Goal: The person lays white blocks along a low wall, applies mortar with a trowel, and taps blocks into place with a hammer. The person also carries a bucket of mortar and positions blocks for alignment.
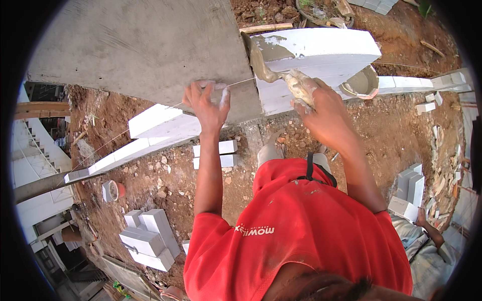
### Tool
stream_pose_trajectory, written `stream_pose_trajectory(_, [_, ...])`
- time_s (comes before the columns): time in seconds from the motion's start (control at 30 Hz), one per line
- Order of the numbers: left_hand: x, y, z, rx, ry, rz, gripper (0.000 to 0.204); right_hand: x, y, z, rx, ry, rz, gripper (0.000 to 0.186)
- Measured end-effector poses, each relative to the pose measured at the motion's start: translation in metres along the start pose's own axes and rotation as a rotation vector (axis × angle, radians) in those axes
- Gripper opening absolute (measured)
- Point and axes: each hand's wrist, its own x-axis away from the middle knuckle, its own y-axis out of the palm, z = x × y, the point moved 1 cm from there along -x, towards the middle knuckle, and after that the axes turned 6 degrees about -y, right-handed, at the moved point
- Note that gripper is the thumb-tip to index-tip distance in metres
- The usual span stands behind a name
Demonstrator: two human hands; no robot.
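Note:
My left hand [206, 100] is at the grey plastered wall [130, 40], thumb and forefinger tips closed at the thin string [241, 81], other fingers bent and apart. My right hand [317, 100] grips the pale, mortar-crusted handle of a trowel [271, 70]. Its grey, mortar-coated blade lies against the left end of a white block [321, 45], where wet mortar is smeared on the top. Just right of that hand sits a bucket [360, 83] of grey mortar.
White block courses [155, 130] run either side along the string. Loose blocks [140, 241], a small bucket [114, 189] and rubble lie on the dirt [276, 143]. At lower right, a co-worker's hand [423, 220] is at a block [401, 205]. Stairs [42, 145] stand at far left.

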Motion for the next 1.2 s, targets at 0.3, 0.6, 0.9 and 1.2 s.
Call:
stream_pose_trajectory(0.3, [-0.004, 0.000, 0.001, 0.004, 0.028, 0.017, 0.037, -0.002, -0.006, -0.008, -0.009, 0.008, 0.001, 0.055])
stream_pose_trajectory(0.6, [0.001, -0.002, -0.004, 0.008, -0.007, -0.007, 0.030, 0.008, -0.018, 0.027, -0.136, 0.017, 0.157, 0.057])
stream_pose_trajectory(0.9, [-0.003, -0.009, 0.003, 0.020, 0.006, -0.093, 0.032, 0.001, 0.009, 0.036, -0.245, 0.120, 0.054, 0.058])
stream_pose_trajectory(1.2, [-0.002, -0.003, -0.002, 0.007, 0.013, -0.012, 0.030, -0.004, -0.003, 0.006, -0.106, 0.065, 0.039, 0.048])
